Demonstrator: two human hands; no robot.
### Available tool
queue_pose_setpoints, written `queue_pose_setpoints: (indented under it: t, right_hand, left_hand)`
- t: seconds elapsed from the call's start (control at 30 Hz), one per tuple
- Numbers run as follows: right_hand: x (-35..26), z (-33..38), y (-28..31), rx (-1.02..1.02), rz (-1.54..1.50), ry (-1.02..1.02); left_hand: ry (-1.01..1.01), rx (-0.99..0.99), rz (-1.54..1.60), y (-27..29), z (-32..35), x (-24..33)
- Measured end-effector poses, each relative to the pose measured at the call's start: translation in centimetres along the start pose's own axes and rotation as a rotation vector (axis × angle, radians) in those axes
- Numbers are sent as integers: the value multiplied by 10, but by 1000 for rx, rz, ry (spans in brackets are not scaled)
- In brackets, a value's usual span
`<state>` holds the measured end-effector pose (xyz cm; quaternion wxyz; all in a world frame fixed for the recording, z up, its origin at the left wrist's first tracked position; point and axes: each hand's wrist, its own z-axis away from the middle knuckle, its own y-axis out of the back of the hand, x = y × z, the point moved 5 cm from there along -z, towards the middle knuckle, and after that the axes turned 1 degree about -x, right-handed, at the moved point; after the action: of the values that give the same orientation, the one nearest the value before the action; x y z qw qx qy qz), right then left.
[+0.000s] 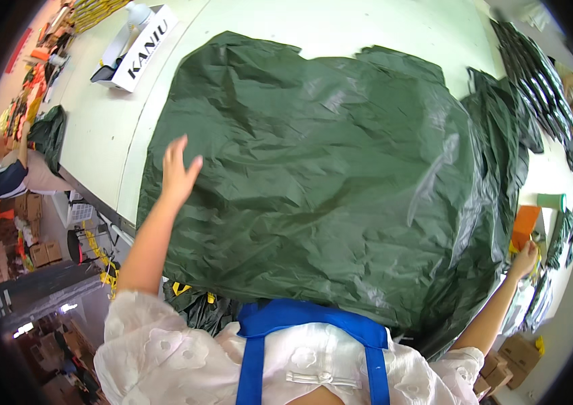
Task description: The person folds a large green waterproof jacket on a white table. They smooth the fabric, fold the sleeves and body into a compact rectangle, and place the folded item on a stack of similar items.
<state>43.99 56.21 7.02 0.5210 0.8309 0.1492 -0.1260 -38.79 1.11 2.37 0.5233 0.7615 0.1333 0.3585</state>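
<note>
A large dark green, shiny, crinkled sheet of raincoat-like fabric (300, 162) lies spread over the pale table in front of me. Above its left part is my left hand (178, 177), fingers apart with nothing in them; whether it touches the fabric I cannot tell. Far out to the right, past the bunched fabric edge, my right hand (524, 259) has its fingers pinched together at the lower end of an orange flat piece (526, 223). What sits between those fingers is too small to make out.
A white box (139, 54) holding a bottle stands at the table's (101, 128) back left. Folded dark green stacks (536, 81) lie along the right, with a green roll (551, 201) nearer. Another person (20, 169) works at the left. Cardboard cartons (519, 358) sit at lower right.
</note>
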Motion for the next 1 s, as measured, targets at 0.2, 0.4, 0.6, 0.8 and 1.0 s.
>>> queue_pose_setpoints:
  t: [0.2,0.4,0.6,0.8,1.0]
  right_hand:
    - [-215,42,-144,-368,-299,206]
    - [-399,19,-227,-369,-92,596]
    - [-448,-14,-321,-821,180,590]
    - [-438,-10,-239,-501,-104,773]
    - [-353,12,-174,-322,-209,702]
  left_hand:
    - [522,74,41,-24,-188,-100]
    - [1053,3,675,-57,-199,-159]
    - [748,-110,638,-56,-184,-204]
    - [1075,-73,1349,23,-30,-90]
    - [854,-948,1408,3,116,-39]
